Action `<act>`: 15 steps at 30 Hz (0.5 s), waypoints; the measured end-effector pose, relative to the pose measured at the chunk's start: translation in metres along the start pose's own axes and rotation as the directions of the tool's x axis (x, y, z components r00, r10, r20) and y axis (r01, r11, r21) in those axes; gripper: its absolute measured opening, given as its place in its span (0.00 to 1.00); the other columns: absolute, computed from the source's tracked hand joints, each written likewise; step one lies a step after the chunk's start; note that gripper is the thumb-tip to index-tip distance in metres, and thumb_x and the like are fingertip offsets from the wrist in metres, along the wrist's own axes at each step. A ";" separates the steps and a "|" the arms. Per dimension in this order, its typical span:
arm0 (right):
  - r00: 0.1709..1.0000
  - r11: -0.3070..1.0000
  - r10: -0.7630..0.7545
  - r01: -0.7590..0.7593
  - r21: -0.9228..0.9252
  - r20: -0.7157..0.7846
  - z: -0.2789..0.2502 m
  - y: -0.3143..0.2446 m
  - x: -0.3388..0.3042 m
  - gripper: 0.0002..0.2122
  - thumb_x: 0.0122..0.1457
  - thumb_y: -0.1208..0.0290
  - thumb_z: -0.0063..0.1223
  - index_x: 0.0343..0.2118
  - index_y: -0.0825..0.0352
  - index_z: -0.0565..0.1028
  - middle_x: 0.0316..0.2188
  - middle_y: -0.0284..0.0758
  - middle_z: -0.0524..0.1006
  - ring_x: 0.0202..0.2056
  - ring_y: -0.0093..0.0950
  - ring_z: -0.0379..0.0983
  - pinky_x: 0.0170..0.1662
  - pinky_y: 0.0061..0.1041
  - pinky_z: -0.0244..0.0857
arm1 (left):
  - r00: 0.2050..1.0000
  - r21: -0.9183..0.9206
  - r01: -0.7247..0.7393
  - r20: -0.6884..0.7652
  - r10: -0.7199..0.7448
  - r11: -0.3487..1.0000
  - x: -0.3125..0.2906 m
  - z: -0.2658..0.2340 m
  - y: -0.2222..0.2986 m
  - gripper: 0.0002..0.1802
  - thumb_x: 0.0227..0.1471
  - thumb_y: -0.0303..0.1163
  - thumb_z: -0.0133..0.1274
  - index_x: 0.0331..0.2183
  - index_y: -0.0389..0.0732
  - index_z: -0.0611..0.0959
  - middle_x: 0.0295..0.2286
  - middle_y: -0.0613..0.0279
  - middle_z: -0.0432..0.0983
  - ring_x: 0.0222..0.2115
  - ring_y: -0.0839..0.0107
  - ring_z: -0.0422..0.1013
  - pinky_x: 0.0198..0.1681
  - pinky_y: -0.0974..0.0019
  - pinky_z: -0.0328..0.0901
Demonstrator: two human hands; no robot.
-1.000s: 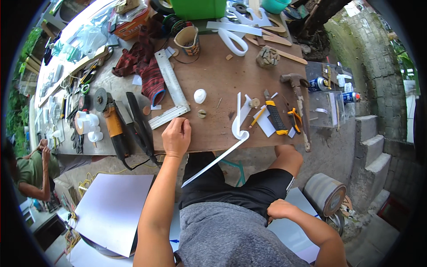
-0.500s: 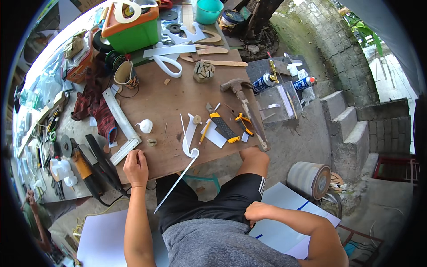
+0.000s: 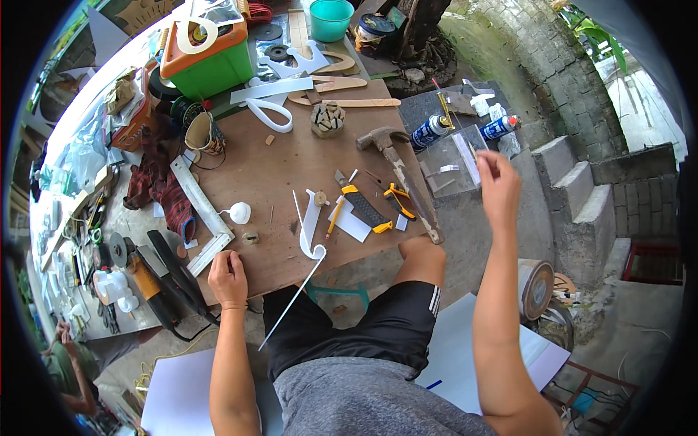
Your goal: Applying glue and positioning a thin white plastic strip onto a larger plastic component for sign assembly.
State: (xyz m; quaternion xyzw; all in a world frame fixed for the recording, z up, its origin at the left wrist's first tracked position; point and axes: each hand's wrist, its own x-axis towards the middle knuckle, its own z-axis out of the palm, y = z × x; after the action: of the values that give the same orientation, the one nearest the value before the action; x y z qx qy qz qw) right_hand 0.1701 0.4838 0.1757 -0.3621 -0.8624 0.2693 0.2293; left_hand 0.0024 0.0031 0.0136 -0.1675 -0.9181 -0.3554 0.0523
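White curved piece [image 3: 311, 229] is sitting near the front edge of the brown desk [image 3: 294, 160], right in front of you, with a thin strip [image 3: 291, 305] running off its curled end, past the edge and over your shorts. Your left hand [image 3: 228, 279] is parked at the desk edge, fingers curled in a loose fist, just beside the metal square [image 3: 202, 200]; can't see anything in it. Your right hand [image 3: 499, 187] is up off to the right, over the clear sheet [image 3: 440, 184] on the darker side desk, fingers bunched together. Honestly can't tell if they've got hold of anything, or if they're touching the sheet. Two spray cans, one [image 3: 430, 132] and another [image 3: 499, 128], stand near that hand. Between your hands you've got the pencil [image 3: 335, 217], the yellow-and-black cutter [image 3: 366, 208] and the hammer [image 3: 400, 171], all lying right of the white piece.
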 end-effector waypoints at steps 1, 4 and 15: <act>0.996 0.994 -0.056 0.050 -0.098 -0.066 0.006 0.022 0.016 0.07 0.62 0.76 0.61 0.43 0.69 0.81 0.36 0.38 0.82 0.34 0.29 0.78 0.39 0.28 0.72 | 1.000 -0.001 -0.012 -0.002 0.012 1.000 0.000 0.001 0.001 0.07 0.62 0.29 0.55 0.33 0.37 0.82 0.28 0.52 0.77 0.26 0.53 0.74 0.31 0.57 0.68; 0.995 0.972 -0.093 0.085 -0.219 -0.025 0.014 0.099 0.047 0.11 0.59 0.76 0.63 0.44 0.68 0.81 0.37 0.40 0.81 0.36 0.33 0.78 0.43 0.32 0.72 | 1.000 -0.013 -0.027 -0.005 0.027 1.000 0.003 0.005 0.001 0.07 0.62 0.29 0.55 0.33 0.37 0.82 0.28 0.52 0.78 0.26 0.53 0.74 0.31 0.57 0.68; 0.999 0.934 -0.010 0.025 -0.357 0.045 0.040 0.163 0.061 0.11 0.57 0.73 0.66 0.42 0.67 0.81 0.38 0.40 0.80 0.43 0.40 0.77 0.49 0.38 0.69 | 1.000 -0.017 0.007 0.004 -0.007 1.000 0.001 -0.001 0.002 0.05 0.61 0.27 0.56 0.32 0.36 0.82 0.28 0.53 0.78 0.24 0.54 0.73 0.30 0.57 0.67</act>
State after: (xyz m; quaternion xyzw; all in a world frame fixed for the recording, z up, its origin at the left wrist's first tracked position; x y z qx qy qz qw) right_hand 0.1896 0.6140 0.0557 -0.3841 -0.9049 0.1139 0.1437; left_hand 0.0020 0.0040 0.0162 -0.1654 -0.9158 -0.3629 0.0480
